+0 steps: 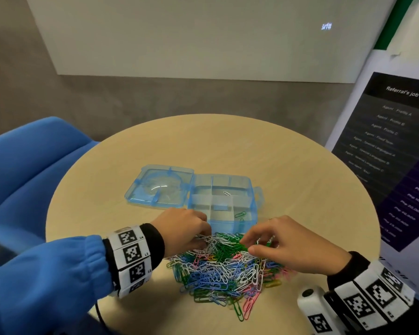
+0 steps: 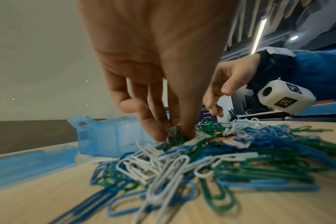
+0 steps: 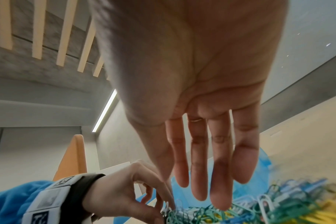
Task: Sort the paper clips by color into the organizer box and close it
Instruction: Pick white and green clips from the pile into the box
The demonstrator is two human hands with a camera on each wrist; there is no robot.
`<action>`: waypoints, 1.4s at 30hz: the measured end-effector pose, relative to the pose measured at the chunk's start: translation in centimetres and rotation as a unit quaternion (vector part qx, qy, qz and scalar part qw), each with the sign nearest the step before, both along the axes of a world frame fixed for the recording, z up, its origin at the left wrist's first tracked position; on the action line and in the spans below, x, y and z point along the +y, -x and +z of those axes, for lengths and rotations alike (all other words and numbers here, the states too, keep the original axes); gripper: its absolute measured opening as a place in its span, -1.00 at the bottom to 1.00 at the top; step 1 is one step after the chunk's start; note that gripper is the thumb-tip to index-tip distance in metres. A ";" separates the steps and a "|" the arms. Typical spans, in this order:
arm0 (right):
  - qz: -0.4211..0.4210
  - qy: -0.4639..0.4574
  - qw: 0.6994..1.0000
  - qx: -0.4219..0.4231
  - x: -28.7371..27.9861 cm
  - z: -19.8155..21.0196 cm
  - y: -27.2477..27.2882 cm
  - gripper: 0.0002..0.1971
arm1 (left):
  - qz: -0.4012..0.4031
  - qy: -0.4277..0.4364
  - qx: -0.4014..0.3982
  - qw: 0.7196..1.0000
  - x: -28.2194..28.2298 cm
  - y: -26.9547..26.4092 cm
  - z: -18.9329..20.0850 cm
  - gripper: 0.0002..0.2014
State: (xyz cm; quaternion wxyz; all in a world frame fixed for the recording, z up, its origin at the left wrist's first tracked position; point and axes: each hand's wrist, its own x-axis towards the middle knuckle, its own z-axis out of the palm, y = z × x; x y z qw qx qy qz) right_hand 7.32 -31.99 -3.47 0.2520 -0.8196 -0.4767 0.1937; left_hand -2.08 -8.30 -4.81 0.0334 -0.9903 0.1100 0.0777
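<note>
A heap of mixed paper clips point(image 1: 228, 269) in white, blue, green, pink and yellow lies on the near part of the round table. Just behind it stands the blue translucent organizer box point(image 1: 248, 187), its lid point(image 1: 159, 187) folded flat to the left. One white clip point(image 1: 226, 193) and one green clip point(image 1: 240, 214) lie in separate compartments. My left hand point(image 1: 205, 234) digs into the heap's far left edge and pinches a few white clips point(image 2: 173, 132). My right hand point(image 1: 248, 245) hovers over the heap's far right, fingers point(image 3: 199, 174) extended and relaxed, holding nothing.
The round wooden table point(image 1: 252, 151) has bare surface behind and to the right of the box. A blue upholstered seat point(image 1: 22, 165) sits at the left. A printed banner point(image 1: 385, 153) stands close to the table's right edge.
</note>
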 end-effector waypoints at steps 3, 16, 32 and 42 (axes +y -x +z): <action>-0.005 0.001 1.000 0.002 -0.3 -0.2 0.0 -0.83 | 0.015 0.018 -0.019 1.000 0.2 -0.1 -0.1 -0.69; -0.041 -0.032 0.998 0.046 -1.0 -0.6 0.1 -0.87 | 0.184 0.505 0.011 0.844 0.9 -0.9 1.4 -0.85; -0.203 -0.234 0.949 0.062 4.3 0.1 1.4 -0.80 | 0.258 0.699 0.011 0.667 -2.9 -2.1 1.6 -0.75; -0.179 -0.212 0.923 0.267 4.0 0.3 0.1 -0.87 | 0.273 0.734 0.029 0.621 -2.3 -2.1 1.3 -0.81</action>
